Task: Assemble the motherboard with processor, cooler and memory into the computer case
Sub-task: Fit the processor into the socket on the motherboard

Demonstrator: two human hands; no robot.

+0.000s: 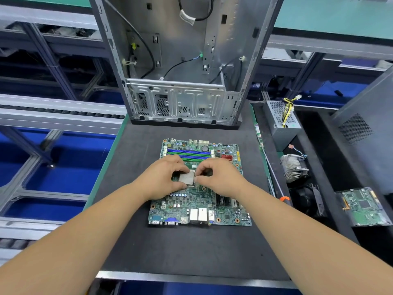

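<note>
Processor (187, 177) seating is judged to be the step in hand. Both hands pinch the square metal-capped chip at the socket: left hand (163, 177) with thumb and curled fingers on its left edge, right hand (214, 177) with thumb and forefinger on its right edge. Whether the chip is fully down in the socket cannot be told; the fingers cover the socket frame.

Beneath the fingers lies the motherboard (197, 207), flat on the dark mat (180, 250), rear ports toward the person. Just beyond the fingertips run the blue and green memory slots (188, 153), apparently unfilled. No cooler is fitted.

Next move, by judgement: square the chip to the socket, let go without dragging it, then close the retention frame.

Further out, the open computer case (180, 99) stands beyond the board. Right of the right hand, off the mat, lie a finned cooler (292, 167), a power supply (282, 122) and a hard drive (363, 207).
</note>
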